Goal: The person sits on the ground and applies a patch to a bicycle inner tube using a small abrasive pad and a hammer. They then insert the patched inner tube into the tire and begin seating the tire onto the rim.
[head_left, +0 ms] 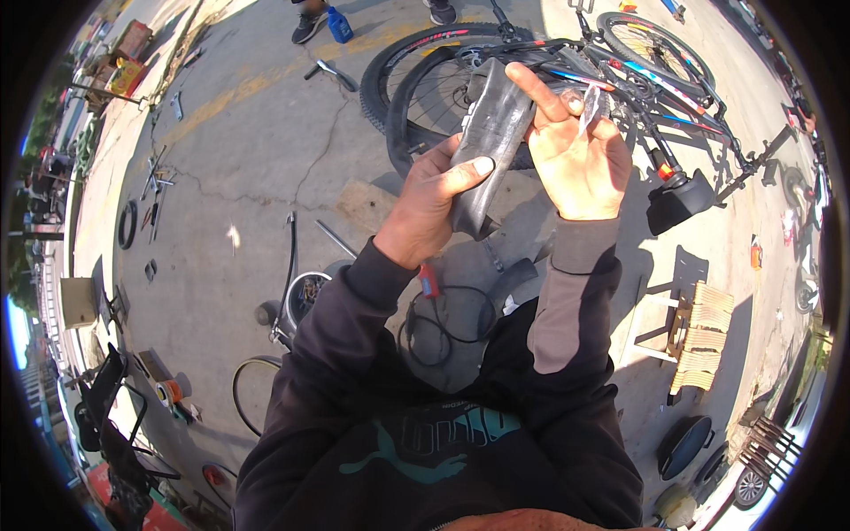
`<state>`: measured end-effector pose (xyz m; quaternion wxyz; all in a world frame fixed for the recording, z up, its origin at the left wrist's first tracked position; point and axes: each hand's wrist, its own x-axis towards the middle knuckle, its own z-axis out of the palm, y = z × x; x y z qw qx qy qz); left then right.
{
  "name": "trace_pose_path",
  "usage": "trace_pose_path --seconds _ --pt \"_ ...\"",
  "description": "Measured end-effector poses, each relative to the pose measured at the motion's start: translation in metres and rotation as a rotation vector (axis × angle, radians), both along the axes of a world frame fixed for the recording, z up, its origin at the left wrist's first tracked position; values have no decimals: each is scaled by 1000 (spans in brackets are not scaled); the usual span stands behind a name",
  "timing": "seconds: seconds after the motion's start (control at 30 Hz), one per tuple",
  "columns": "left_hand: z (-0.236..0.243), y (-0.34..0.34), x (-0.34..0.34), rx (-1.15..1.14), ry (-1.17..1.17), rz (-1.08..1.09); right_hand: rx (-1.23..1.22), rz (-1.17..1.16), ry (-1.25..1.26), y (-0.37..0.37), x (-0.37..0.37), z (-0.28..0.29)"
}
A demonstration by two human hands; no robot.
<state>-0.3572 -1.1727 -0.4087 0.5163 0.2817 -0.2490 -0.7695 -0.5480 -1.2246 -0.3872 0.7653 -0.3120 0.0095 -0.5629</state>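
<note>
My left hand (423, 208) is closed round a flattened length of black rubber inner tube (493, 133), its thumb pressed on the near face. The tube is held up at a slant. At its upper right, the index finger of my right hand (580, 168) is stretched out against or just over the tube's edge; I cannot tell if they touch. A small crumpled piece of clear film (590, 108) is pinched between the thumb and other fingers of that hand. Behind the tube lies a bicycle (611, 75) on its side, partly hidden by my hands.
Left of my legs stand a round metal container (307, 288) and a black hose. A red-handled thing (428, 281) with a coiled cable lies between my feet. Rightward is a low wooden stool (701, 332). A blue bottle (338, 25) stands by another person's shoes. Several hand tools (158, 181) lie leftward.
</note>
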Motion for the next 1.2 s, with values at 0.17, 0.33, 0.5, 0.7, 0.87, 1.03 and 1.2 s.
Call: trace_pose_path --seconds 0.17,0.33,0.5,0.7,0.87,1.03,1.2 --pt "-3 -2 2 3 11 -63 26 10 -8 1 -1 1" --pt "-1 -1 -1 43 34 -58 52 14 -14 2 -1 3" --pt "-4 -2 -2 45 56 -43 116 19 -57 1 0 2" --pt "-4 -1 -2 30 25 -44 145 18 -92 -1 -2 -5" --pt "0 1 -2 -67 -99 -30 155 43 -129 -2 -4 -6" --pt "9 5 -4 -205 -253 13 160 64 -177 -3 -5 -7" --pt "6 7 -6 -299 -368 57 158 57 -158 -1 -4 -6"
